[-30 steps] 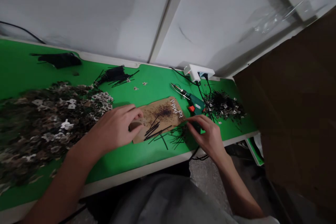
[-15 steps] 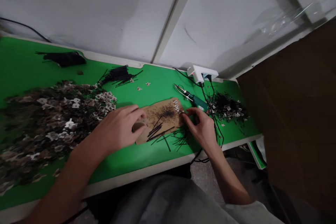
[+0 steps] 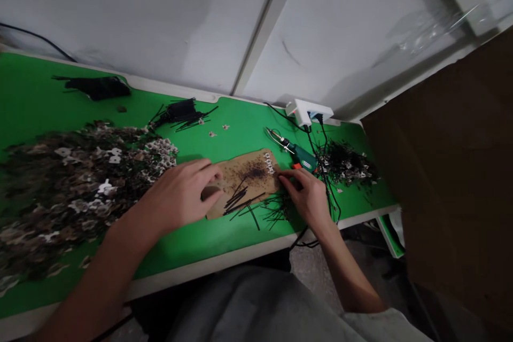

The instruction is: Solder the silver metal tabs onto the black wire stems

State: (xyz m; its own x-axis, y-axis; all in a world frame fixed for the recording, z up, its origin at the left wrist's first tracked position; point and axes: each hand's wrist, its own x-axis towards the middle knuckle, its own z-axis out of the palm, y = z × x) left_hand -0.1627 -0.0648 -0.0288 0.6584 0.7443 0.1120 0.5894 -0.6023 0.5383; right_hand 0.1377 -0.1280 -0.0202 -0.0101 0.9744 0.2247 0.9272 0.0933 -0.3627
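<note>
My left hand (image 3: 182, 192) rests at the left edge of a brown, scorched board (image 3: 224, 175), its thumb and fingers apart with nothing visible between them. At the board's right edge, my right hand (image 3: 308, 197) has thumb and index finger pinched together; whatever they grip is too small to make out. Just beside those fingertips, a short row of small white metal pieces (image 3: 269, 164) lies along the board. Several thin black sticks (image 3: 237, 200) lie across the board's near side. More black strands (image 3: 276, 209) spread on the green surface below my right hand.
A large heap of small metal pieces (image 3: 92, 187) covers the left side. Behind it lie black bundles (image 3: 182, 112). A green-handled soldering iron (image 3: 298, 155) sits behind my right hand, by a white power strip (image 3: 309, 111) with cords. Another mixed pile (image 3: 347, 163) is farther right.
My right index finger has lowered and come closer to the thumb, uncovering a red part by the iron's handle. My left hand stays nearly in place.
</note>
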